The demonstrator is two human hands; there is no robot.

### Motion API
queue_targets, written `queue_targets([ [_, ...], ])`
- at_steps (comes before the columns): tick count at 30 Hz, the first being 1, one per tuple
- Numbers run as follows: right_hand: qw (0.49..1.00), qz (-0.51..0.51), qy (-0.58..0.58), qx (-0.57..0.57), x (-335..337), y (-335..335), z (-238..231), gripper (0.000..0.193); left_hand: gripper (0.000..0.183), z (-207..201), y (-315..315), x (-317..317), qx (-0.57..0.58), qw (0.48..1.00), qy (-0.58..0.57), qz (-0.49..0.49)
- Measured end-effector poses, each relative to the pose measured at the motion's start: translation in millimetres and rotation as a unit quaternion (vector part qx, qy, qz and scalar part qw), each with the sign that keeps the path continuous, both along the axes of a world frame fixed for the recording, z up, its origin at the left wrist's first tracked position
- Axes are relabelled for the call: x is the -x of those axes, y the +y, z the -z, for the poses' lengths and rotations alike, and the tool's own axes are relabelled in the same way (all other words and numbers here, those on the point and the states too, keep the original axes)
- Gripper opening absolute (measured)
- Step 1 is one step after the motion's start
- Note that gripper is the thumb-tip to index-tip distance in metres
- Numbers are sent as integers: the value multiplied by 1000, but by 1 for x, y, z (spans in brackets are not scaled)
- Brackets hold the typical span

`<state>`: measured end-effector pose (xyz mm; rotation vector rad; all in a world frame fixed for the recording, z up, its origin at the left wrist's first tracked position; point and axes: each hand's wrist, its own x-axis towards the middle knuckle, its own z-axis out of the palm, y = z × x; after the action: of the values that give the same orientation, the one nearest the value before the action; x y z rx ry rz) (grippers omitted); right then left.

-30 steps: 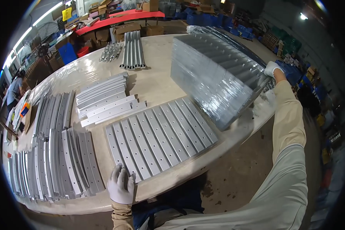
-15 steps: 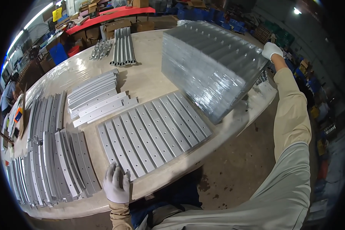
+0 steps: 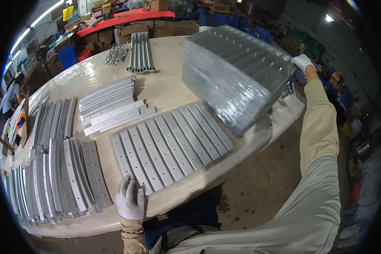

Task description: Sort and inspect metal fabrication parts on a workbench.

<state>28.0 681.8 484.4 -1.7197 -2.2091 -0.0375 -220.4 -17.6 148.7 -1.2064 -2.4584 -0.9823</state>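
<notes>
A flat ribbed grey metal panel with rows of small holes lies near the table's front edge. At its near left corner is my left hand, in a pale glove, fingers apart and tips touching the edge. Beyond the panel, to the right, a large block of stacked panels wrapped in clear film stands on the table. My right arm reaches far out, and my gloved right hand grips the block's far right top corner. Its fingertips are partly hidden there.
Curved perforated metal strips lie in rows at left, with shorter strips behind the panel. Metal tubes and small metal parts sit farther back. A person is at the far left. The pale table has a curved edge.
The whole view has shifted slightly. My right hand stays at the wrapped block's corner, its wrist a little lower and the hand flatter. My left hand remains at the panel's corner.
</notes>
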Motion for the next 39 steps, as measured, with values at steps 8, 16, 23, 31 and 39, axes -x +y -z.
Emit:
queue_targets([
  [8, 989, -137, -51, 14, -30, 51, 13, 21, 38, 0, 10, -1, -21, 1000, -15, 5],
  [16, 947, -6, 214, 240, -34, 19, 54, 22, 36, -5, 2, 0, -14, 1000, 7, -8],
  [23, 927, -73, 231, 288, -30, 25, 69, 23, 34, -9, -1, 4, -11, 1000, 7, -18],
  [31, 885, -94, 335, 309, -81, 112, 110, 29, 32, -14, 2, 3, -26, 999, 7, -24],
  [39, 903, -91, 301, 293, -78, 132, 99, 29, 33, -14, -3, 2, -23, 999, -12, -26],
])
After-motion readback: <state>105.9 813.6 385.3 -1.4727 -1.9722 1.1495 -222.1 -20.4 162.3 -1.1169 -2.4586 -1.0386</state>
